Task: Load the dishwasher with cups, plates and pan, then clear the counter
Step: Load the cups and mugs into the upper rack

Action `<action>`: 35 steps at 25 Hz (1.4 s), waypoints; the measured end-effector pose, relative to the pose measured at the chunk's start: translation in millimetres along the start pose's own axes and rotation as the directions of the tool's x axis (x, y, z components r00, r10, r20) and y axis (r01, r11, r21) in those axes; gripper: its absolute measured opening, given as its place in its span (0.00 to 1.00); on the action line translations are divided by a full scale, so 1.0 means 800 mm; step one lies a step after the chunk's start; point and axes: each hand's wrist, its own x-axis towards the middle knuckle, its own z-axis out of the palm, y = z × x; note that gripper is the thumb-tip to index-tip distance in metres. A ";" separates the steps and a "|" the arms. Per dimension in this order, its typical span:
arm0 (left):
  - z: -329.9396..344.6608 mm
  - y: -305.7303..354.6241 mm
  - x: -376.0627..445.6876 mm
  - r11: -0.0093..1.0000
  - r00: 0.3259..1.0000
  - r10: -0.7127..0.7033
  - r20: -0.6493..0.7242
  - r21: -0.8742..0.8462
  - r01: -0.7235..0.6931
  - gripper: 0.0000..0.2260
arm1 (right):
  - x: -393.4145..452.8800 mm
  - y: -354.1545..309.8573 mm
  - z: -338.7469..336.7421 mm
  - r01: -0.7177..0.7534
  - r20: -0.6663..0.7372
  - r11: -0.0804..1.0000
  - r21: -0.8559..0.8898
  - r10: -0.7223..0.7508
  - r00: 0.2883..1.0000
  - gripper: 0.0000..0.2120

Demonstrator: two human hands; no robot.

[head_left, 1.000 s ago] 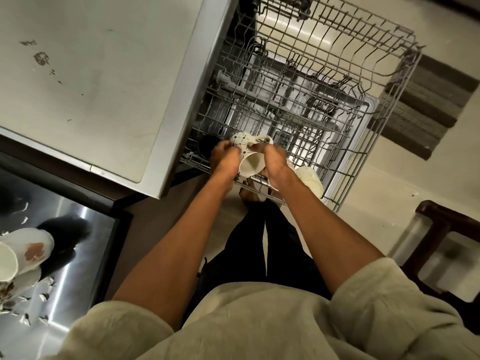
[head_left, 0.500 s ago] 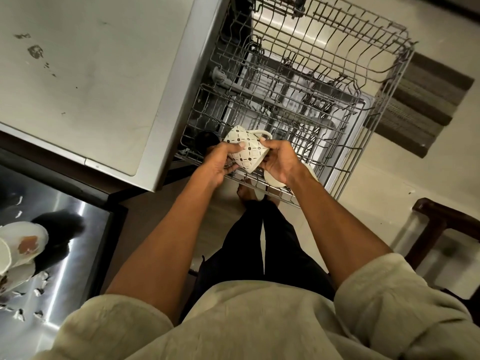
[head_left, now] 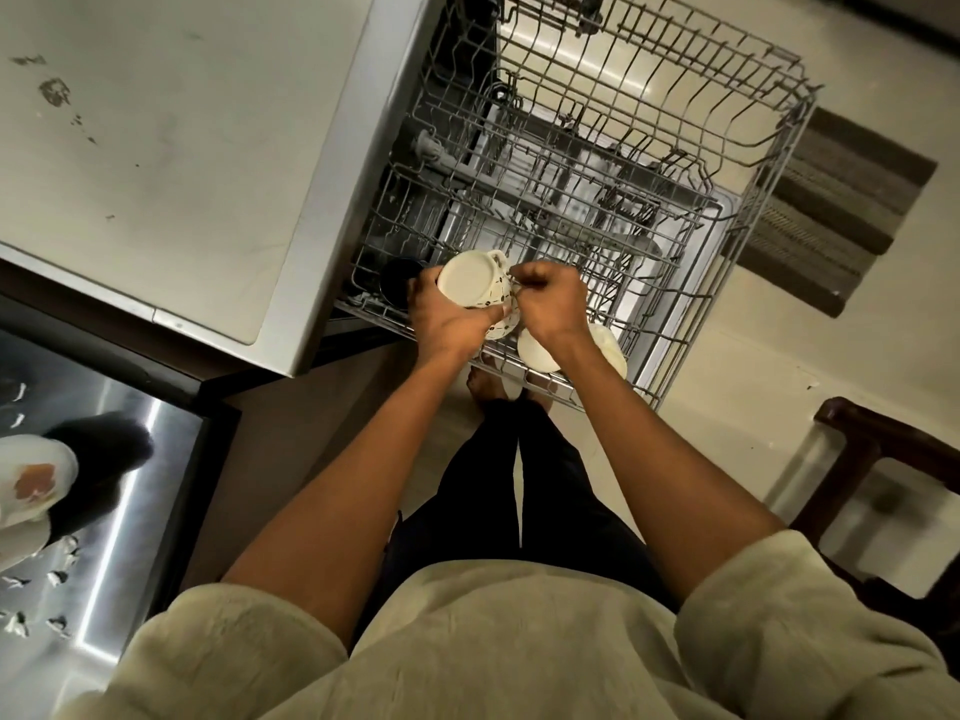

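Observation:
A white cup with dark pattern [head_left: 470, 277] is held upside down, base up, over the near left corner of the pulled-out wire upper rack [head_left: 748, 210]. My left hand [head_left: 447, 317] wraps its side from below. My right hand [head_left: 553, 304] is closed against the cup's right side with pinched fingers. Another patterned cup's rim [head_left: 503, 328] shows just under it. Two white cups [head_left: 540, 351] sit upside down in the rack under my right wrist. A dark cup [head_left: 399, 284] stands in the rack's left corner.
A pale worktop [head_left: 171, 148] lies to the left of the rack. A steel sink [head_left: 104, 485] at lower left holds dirty white dishes [head_left: 31, 485] and scraps. A dark wooden chair [head_left: 893, 491] stands at the right, and a striped rug [head_left: 841, 210] lies beyond the rack.
The patterned cup has been turned from on its side to base up and lowered toward the rack's near left corner. Both hands stayed on it.

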 end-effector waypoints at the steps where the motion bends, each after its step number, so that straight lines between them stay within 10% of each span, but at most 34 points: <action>1: 0.003 0.000 -0.003 0.993 0.997 0.075 -0.015 0.094 -0.073 0.40 | -0.003 -0.002 0.000 0.021 0.004 0.999 -0.038 -0.021 1.000 0.16; 6: 0.014 -0.013 -0.001 0.926 0.968 0.248 0.048 0.281 -0.251 0.40 | -0.009 0.000 0.007 -0.069 0.084 0.996 0.050 0.065 0.994 0.21; 24: -0.002 -0.025 0.004 0.870 0.924 0.218 0.315 0.366 -0.330 0.15 | -0.030 -0.001 0.037 -0.148 0.237 0.963 -0.227 0.202 0.950 0.20; 35: -0.017 -0.033 0.009 0.955 0.970 0.184 0.159 0.203 -0.215 0.26 | -0.029 -0.009 0.044 -0.018 0.092 0.914 -0.406 0.061 0.994 0.19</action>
